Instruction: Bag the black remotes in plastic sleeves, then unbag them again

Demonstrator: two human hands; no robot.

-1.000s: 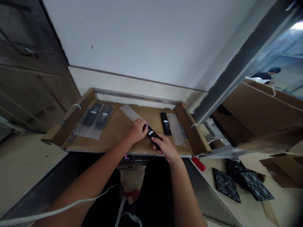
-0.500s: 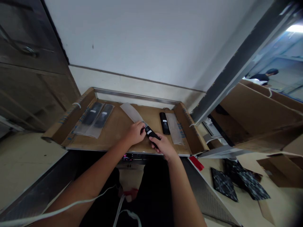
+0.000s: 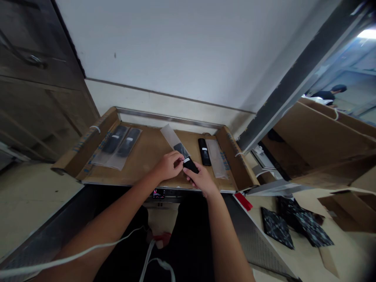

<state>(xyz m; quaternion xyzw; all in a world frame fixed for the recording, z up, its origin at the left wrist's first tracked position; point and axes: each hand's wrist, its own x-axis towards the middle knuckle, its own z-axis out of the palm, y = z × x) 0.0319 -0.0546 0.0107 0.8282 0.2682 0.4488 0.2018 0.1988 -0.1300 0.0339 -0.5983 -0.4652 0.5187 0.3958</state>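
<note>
A black remote control is partly inside a frosted plastic sleeve, its upper end showing dark through the film. My right hand is closed around the remote's bare lower end. At the sleeve's mouth, my left hand pinches the edge of the film, fingers closed. To the right lie another black remote with a white label and a flat sleeve. On the left side, two sleeved remotes rest side by side.
Cardboard lines the work surface, with raised cardboard sides. Below its front edge is a small lit screen. Large cardboard boxes stand at right, dark patterned bags on the floor. A person is in the far background.
The remote has slid further into the sleeve, whose far end has shifted right. My left hand has moved slightly right along with the sleeve's mouth.
</note>
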